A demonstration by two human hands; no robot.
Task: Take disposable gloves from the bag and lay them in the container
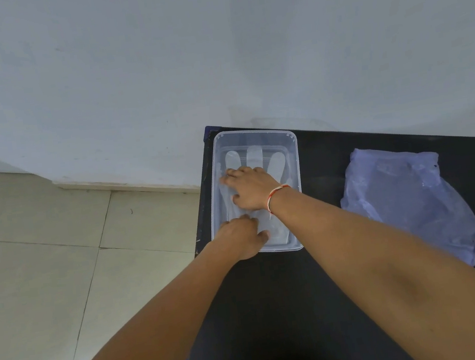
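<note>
A clear rectangular plastic container point(294, 155) stands at the far left corner of the black table. Inside it lies a translucent disposable glove point(253, 155), flat, with its fingers pointing toward the wall. My right hand point(251, 190) rests palm down on the glove's middle, fingers spread. My left hand point(242, 239) presses on the glove's cuff at the container's near end, fingers bent. The thin, clear bluish plastic bag point(406, 201) lies crumpled on the table to the right of the container, apart from both hands.
The black table point(276, 309) runs along a pale wall point(214, 48); its left edge drops to a tiled floor point(46, 263). Bare tabletop lies between the container and the bag and in front of the container.
</note>
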